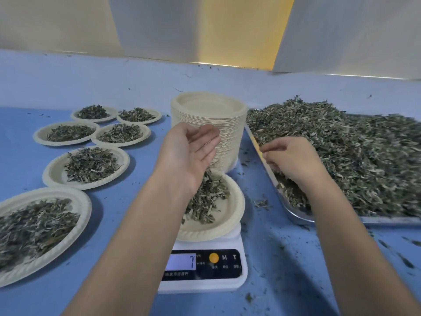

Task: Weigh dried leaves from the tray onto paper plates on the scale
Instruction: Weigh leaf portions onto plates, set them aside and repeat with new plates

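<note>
A white digital scale [205, 267] stands at the front centre, its display reading 7. On it sits a paper plate [224, 221] with a small heap of dried leaves [205, 201]. My left hand [190, 153] hovers over that plate, palm turned up and fingers straight, with leaves falling from under it. My right hand [293, 159] reaches into the near left corner of the metal tray [303, 218], fingers curled into the big pile of dried leaves [341, 156]; what it holds is hidden.
A tall stack of empty paper plates [208, 124] stands just behind the scale. Several filled plates, such as one [86, 167] and another [41, 226], lie on the blue table to the left. Loose leaf crumbs [262, 202] dot the table by the tray.
</note>
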Action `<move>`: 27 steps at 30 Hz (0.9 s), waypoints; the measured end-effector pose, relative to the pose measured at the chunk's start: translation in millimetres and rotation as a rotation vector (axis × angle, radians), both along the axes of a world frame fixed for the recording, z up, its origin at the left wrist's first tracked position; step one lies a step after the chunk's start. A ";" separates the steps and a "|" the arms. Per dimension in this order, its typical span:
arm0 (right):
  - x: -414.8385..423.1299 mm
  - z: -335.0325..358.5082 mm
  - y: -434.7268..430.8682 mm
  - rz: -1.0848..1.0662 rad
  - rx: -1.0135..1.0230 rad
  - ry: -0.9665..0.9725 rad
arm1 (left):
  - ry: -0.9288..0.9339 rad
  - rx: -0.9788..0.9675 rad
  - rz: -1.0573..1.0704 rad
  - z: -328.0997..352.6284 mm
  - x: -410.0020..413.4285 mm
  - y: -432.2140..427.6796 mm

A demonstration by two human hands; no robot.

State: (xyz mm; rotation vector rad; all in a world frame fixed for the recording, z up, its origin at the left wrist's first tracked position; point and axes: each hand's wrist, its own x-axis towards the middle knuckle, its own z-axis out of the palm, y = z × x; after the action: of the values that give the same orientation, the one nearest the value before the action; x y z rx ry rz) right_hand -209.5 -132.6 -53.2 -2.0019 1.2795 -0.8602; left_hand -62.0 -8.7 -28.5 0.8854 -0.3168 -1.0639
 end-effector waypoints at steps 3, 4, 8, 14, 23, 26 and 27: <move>-23.7 -4.1 -15.5 -0.080 0.045 0.331 | -0.006 0.004 -0.048 1.3 -8.9 -7.6; -29.0 -4.3 -18.8 -0.087 0.088 0.425 | -0.011 0.004 -0.060 1.8 -11.5 -10.2; -40.3 -3.2 -19.9 0.034 0.231 0.678 | -0.019 -0.006 -0.094 2.9 -18.8 -18.0; -38.0 -12.7 -17.7 0.164 0.282 0.857 | -0.009 -0.010 -0.114 2.0 -25.4 -25.6; -33.5 -36.1 -31.9 -0.005 0.192 0.461 | 0.008 0.006 -0.125 -1.5 -28.3 -30.3; -34.1 -36.5 -32.0 -0.058 0.186 0.395 | 0.019 0.005 -0.122 -3.0 -28.4 -29.8; -34.2 -35.4 -32.1 -0.081 0.167 0.372 | 0.026 0.005 -0.119 -3.1 -27.6 -29.2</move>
State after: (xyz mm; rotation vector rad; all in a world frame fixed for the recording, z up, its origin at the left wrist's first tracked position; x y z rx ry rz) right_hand -243.8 -164.7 -88.6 -2.0469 1.5890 -0.4080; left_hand -89.6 -37.9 -31.6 0.8648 -0.3490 -1.1850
